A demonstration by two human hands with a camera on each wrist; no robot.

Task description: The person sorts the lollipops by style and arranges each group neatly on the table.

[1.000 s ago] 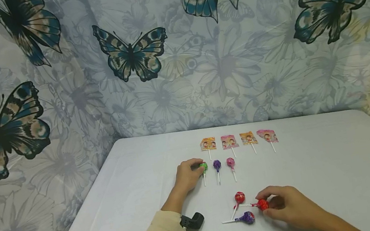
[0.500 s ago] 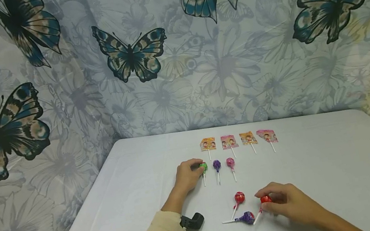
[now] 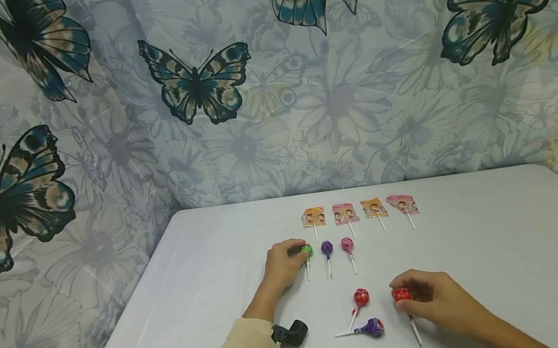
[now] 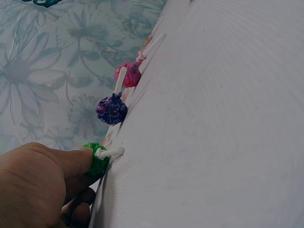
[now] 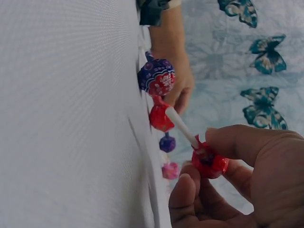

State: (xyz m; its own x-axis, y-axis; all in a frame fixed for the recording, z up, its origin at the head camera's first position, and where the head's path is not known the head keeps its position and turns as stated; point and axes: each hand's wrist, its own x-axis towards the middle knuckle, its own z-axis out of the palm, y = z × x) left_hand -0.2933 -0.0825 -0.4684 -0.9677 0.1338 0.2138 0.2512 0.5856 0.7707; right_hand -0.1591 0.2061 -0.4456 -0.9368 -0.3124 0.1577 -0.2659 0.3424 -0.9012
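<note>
My left hand (image 3: 297, 252) rests on the white table (image 3: 491, 249) and pinches the head of a green lollipop (image 3: 306, 250), which is also in the left wrist view (image 4: 98, 159). A purple lollipop (image 3: 327, 247) and a pink lollipop (image 3: 347, 244) lie to its right in a row. My right hand (image 3: 406, 288) pinches a red lollipop (image 3: 402, 295) by its head (image 5: 210, 162), its stick pointing toward me. Just left of it lie another red lollipop (image 3: 361, 297) and a blue-purple lollipop (image 3: 375, 326).
Several flat wrapped lollipops (image 3: 346, 212) lie in a row farther back on the table. A butterfly-print curtain (image 3: 197, 83) hangs behind the table and along its left side. A black camera mount (image 3: 290, 333) sits on my left wrist.
My right hand has raised the red lollipop slightly and turned it, so its stick swung from pointing left to pointing toward me. My left hand has stayed on the green lollipop.
</note>
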